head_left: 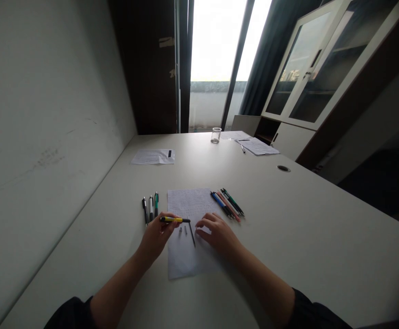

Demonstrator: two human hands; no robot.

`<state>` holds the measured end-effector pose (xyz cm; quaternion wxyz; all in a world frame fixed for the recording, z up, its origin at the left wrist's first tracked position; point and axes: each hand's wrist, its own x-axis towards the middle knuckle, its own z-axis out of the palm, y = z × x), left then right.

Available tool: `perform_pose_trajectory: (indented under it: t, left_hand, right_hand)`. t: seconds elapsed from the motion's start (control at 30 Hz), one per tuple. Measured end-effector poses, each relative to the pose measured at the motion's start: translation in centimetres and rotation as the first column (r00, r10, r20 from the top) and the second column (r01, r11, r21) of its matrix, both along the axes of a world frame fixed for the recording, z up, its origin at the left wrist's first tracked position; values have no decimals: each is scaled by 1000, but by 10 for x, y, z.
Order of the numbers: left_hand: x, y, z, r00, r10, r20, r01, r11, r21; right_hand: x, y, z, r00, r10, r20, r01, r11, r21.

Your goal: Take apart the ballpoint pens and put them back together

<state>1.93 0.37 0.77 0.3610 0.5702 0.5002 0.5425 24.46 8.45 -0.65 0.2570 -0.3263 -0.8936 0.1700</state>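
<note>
At nine o'clock from the right hand point(218, 232), whose parted fingers appear empty, a thin dark rod point(192, 235) lies on the paper point(179, 264), its axis running roughly eleven to five, nearer that hand than the left hand point(155, 236) pinching the yellow pen point(170, 220).

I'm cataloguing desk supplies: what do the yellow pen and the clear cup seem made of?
Yellow pen: probably smooth plastic, judging by its solid yellow and black sections.
Clear cup: likely glass, smooth and shiny, since it is see-through with a pale rim, though clear plastic could look alike.
</note>
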Motion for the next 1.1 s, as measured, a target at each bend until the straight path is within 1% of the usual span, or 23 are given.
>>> perform_pose_trajectory:
  t: [0.2, 0.37, 0.5, 0.67, 0.83, 0.93, 1.1]
  left_hand:
    - [1, -1, -1, 997, -40, 68, 40, 999, -2]
    - [3, -2, -1, 991, -93, 93, 95, 995, -12]
    - [4, -3, -2, 985, -124, 120, 127, 992, -17]
    - [4, -2, 0, 974, -123, 188, 130, 991, -24]
    - [4, -2, 7, 963, -74, 259, 79, 997, -12]
    - [4, -3, 8, 963, -82, 257, 90, 996, -17]
    - [4, -3, 6, 963, -104, 250, 114, 993, -28]
  right_hand:
    - [1, -3, 9, 994, -28, -107, 28, 1000, -3]
    - [-2, -6, 14, 983, 24, -184, -23, 1000, 10]
    - [-3, -7, 14, 978, 67, -196, -64, 998, 22]
    - [-1, -6, 15, 979, 67, -192, -62, 998, 34]
    - [4, -4, 15, 982, 41, -183, -38, 999, 21]
    - [4, -5, 15, 983, 30, -180, -29, 1000, 9]
    - [3, -7, 15, 983, 32, -179, -32, 999, 6]
